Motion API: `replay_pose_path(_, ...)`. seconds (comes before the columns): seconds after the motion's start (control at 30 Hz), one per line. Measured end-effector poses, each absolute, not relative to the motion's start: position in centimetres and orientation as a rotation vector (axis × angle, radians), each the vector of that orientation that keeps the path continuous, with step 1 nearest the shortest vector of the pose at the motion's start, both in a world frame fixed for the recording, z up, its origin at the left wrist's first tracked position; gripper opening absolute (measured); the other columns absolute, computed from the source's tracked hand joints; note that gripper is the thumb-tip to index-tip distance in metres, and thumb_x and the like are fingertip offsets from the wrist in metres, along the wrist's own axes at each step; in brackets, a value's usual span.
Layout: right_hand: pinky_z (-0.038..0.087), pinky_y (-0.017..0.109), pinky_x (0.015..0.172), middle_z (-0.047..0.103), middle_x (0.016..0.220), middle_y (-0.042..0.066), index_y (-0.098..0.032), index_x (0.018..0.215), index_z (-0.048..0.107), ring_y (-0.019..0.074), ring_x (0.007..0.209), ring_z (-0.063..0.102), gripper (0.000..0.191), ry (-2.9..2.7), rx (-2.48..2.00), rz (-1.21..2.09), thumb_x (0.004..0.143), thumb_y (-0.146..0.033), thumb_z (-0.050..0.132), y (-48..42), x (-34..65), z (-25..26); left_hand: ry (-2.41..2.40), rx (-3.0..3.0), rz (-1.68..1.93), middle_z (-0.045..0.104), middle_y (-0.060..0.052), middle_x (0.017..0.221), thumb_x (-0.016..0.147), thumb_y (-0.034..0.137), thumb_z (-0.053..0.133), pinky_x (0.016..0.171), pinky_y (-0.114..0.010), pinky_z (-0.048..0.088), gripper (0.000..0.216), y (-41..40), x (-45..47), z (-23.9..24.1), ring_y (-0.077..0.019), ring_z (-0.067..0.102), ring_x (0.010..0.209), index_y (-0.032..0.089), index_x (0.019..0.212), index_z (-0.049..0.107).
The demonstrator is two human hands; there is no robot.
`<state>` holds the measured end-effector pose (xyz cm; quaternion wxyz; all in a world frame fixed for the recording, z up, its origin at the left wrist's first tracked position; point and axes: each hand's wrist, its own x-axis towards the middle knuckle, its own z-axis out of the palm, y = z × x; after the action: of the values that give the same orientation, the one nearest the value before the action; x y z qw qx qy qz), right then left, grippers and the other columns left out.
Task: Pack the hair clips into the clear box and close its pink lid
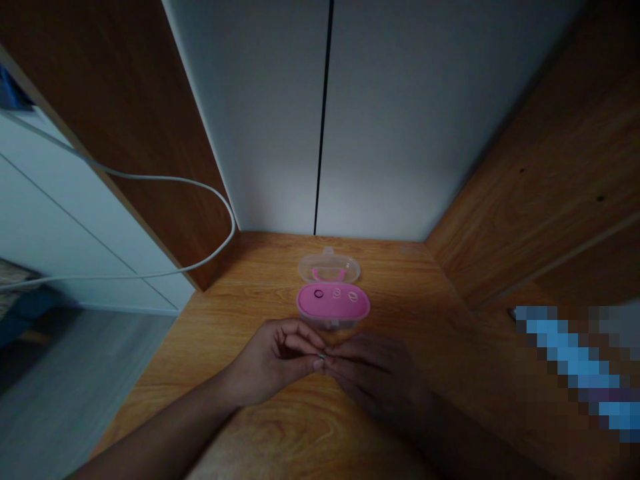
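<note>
My left hand [283, 357] is closed in a pinch over the wooden desk, its thumb and fingertips meeting those of my right hand [377, 370]. Between the fingertips shows a tiny greenish thing [321, 357], too small and covered to name. The right hand is also pinched, darker and a little blurred. Just beyond both hands sits an oval case with a pink inside [333, 308], on which lie a black ring [319, 294] and two pale loops [353, 297], like small elastic bands. Its clear lid [329, 268] with a pink handle lies opened back behind it.
The wooden desktop [270, 440] reaches back to white panels [280, 133] with a dark seam. Wooden boards rise at left and right. A white cable [175, 179] loops in from the left. A pixelated blue area [570, 357] is at the right.
</note>
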<state>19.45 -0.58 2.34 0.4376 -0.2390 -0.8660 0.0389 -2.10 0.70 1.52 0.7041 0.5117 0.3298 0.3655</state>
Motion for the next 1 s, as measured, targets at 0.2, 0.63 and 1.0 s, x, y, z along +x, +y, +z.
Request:
replay_pose_path(0.2, 0.059, 0.024, 0.072, 0.076, 0.091, 0.002, -0.020, 0.104, 0.065, 0.0121, 0.078, 0.071, 0.016, -2.147, -0.622, 0.109, 0.088, -0.020, 0.070, -0.67, 19.38, 2.32, 0.693, 1.101, 0.775, 0.080, -0.001, 0.083, 0.077, 0.022, 0.082, 0.075, -0.019, 0.053, 0.021, 0.64, -2.12, 1.44, -0.0094, 0.073, 0.075, 0.016, 0.093, 0.069)
replay_pose_path(0.63, 0.059, 0.027, 0.080, 0.074, 0.095, 0.003, -0.020, 0.103, 0.066, 0.0140, 0.085, 0.070, 0.017, -2.218, -0.637, 0.109, 0.087, -0.017, 0.070, -0.64, 19.38, 1.93, 0.722, 1.161, 0.701, 0.080, -0.005, 0.091, 0.084, 0.029, 0.075, 0.081, -0.025, 0.052, 0.027, 0.25, -1.84, 1.79, -0.0152, 0.074, 0.086, 0.017, 0.107, 0.066)
replay_pose_path(1.0, 0.060, 0.029, 0.079, 0.074, 0.094, 0.005, -0.019, 0.103, 0.064, 0.0157, 0.087, 0.071, 0.020, -2.177, -0.666, 0.159, 0.084, -0.015, 0.071, -0.64, 19.30, 2.34, 0.708, 1.219, 0.738, 0.079, -0.006, 0.099, 0.085, 0.028, 0.074, 0.086, -0.028, 0.054, 0.027, 0.57, -2.17, 1.46, -0.0173, 0.075, 0.091, 0.019, 0.111, 0.072)
